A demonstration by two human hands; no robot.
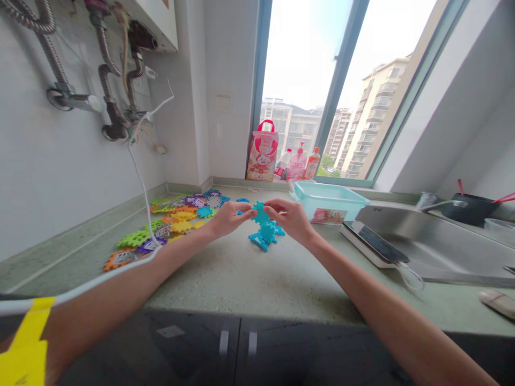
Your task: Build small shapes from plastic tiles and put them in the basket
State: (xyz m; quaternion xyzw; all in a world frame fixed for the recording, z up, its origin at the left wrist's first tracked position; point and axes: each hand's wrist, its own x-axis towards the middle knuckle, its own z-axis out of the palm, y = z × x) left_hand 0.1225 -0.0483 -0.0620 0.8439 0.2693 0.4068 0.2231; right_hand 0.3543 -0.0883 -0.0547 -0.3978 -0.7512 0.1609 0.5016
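A blue build of toothed plastic tiles [264, 231] stands on the speckled green counter [257, 273]. My left hand [228, 217] and my right hand [290, 217] both pinch its top tile from either side. A spread of loose tiles [177, 221] in green, yellow, orange, purple and blue lies on the counter to the left of my left hand.
A light teal plastic tub [328, 201] stands just behind my right hand. A phone on a white block [376, 244] lies by the steel sink [442, 241]. A white cable [140, 182] hangs from wall pipes across the tiles. Bottles and a bag [263, 153] sit on the windowsill.
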